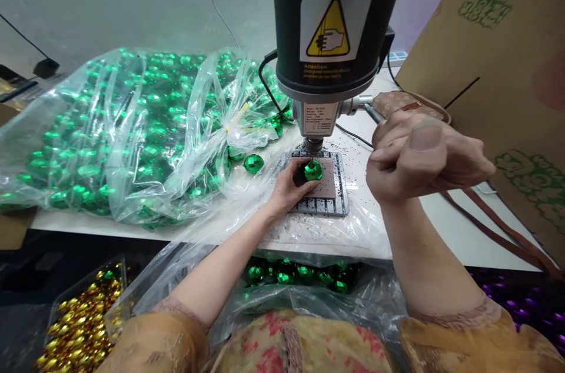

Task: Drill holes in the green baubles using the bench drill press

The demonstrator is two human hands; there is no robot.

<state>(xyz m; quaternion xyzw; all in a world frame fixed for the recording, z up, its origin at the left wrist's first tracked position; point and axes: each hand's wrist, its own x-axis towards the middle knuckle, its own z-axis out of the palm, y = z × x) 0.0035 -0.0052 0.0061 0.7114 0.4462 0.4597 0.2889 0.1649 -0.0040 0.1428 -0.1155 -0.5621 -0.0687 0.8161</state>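
Between the thumb and fingers of my left hand (pixel 289 185) is a shiny green faceted ball (pixel 313 170), held on a brown board (pixel 327 185) over the slotted metal base (pixel 343 205) of a small drill press (pixel 338 14). The chuck (pixel 314 145) sits right above the ball, and the bit appears to meet its top. My right hand (pixel 419 158), raised at the right of the machine, is closed around the feed lever (pixel 373 111), most of which the fingers hide.
A big clear bag of green balls (pixel 132 137) covers the table's left, with a loose green ball (pixel 253 163) near it. Dark shavings surround the base. A cardboard box (pixel 498 96) stands right. Below are gold balls (pixel 83 320), more green balls (pixel 304 273) and purple ones (pixel 525 302).
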